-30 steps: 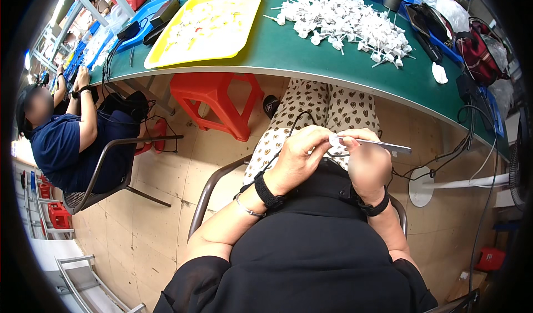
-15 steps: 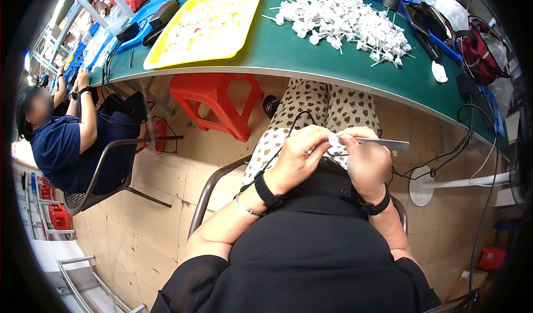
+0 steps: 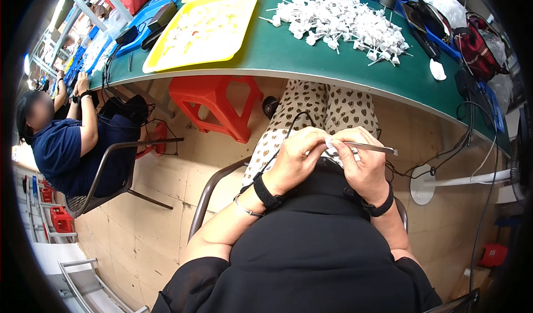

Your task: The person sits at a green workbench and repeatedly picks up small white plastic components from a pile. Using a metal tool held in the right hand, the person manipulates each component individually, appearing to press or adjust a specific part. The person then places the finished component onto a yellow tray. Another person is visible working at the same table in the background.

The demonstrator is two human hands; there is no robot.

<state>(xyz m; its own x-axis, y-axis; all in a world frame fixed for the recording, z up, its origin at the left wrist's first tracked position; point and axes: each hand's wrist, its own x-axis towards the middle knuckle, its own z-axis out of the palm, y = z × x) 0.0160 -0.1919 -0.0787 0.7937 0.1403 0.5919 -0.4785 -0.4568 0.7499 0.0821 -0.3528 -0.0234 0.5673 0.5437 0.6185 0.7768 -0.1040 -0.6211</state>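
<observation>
1. Your left hand and right hand meet at the fingertips over your lap, short of the desk edge; the palms stand apart.
2. Left: thumb and fingers pinch a small white piece. It sits at the fingertips, on the side facing the right hand. Its own long axis is too small and covered to read.
3. Right: thumb and fingers are clamped on a slim metal tool. Its long axis runs crosswise, roughly level, the far end out past the right hand and dipping slightly.
4. Key relation: the white piece lies at the inner end of the tool's line, to the right hand's left. The left hand has the piece; the right thumb is right beside it. Whether tool and piece touch, you cannot tell; fingers cover the spot.
5. Beyond the hands, the green desk crosses in front of you.
6. On it, the heap of white stemmed parts lies ahead, well apart from both hands; the yellow tray lies ahead and left, nearer the left hand.
</observation>
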